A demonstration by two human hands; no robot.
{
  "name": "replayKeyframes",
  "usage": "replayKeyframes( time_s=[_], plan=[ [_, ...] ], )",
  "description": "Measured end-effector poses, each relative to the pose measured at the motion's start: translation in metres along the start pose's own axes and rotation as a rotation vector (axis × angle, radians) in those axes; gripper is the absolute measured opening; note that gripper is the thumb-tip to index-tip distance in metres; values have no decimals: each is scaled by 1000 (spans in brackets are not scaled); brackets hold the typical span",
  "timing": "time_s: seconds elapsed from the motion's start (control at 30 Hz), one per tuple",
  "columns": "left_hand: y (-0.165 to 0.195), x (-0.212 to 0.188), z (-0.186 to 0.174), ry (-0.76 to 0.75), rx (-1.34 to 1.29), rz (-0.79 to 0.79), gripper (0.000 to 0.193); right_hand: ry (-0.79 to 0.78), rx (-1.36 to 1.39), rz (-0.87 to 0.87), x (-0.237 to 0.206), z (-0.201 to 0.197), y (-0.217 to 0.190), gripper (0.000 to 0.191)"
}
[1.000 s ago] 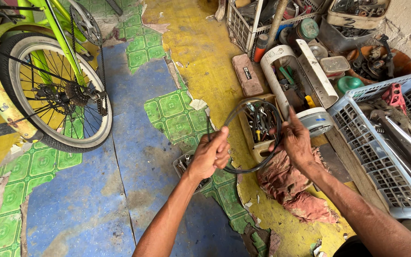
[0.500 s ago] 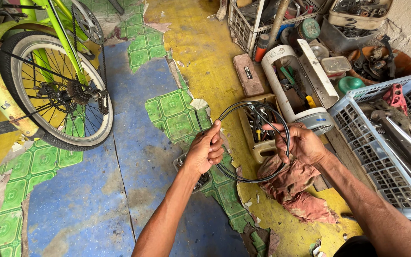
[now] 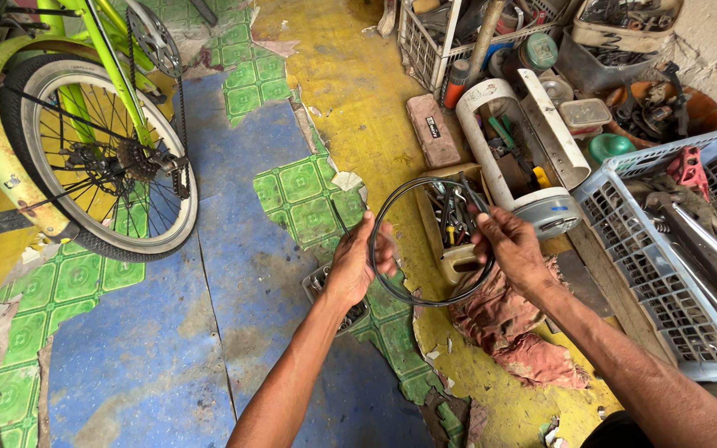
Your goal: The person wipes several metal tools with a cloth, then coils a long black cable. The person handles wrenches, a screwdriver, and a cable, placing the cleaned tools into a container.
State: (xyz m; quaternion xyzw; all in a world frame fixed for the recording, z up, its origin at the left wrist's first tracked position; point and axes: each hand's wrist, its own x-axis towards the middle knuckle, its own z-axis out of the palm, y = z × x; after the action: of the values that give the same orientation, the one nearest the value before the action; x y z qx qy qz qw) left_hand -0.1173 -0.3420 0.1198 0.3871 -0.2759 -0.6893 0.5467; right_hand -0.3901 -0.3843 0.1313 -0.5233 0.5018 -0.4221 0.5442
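The light is bright and soft, like daytime, and colours look strong. Shadows are faint and small. The left hand (image 3: 357, 264) looks a little blurry at its fingers. Things near the edges bend and stretch. No glare shows

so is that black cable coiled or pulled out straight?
Coiled. The black cable forms one round loop, held between the left hand and right hand above the floor, with its ends crossing near the right hand.
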Motion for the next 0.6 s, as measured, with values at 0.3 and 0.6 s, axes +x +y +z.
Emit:
replayKeyframes(
  time_s=[0.3,0.6],
  plan=[
    [4,2,6,-145,-89,36,49,117,166,-55,4,-15,9,24],
    [-20,10,8,-104,-277,61,43,245,340,-46,10,-24,11,18]
  ],
)
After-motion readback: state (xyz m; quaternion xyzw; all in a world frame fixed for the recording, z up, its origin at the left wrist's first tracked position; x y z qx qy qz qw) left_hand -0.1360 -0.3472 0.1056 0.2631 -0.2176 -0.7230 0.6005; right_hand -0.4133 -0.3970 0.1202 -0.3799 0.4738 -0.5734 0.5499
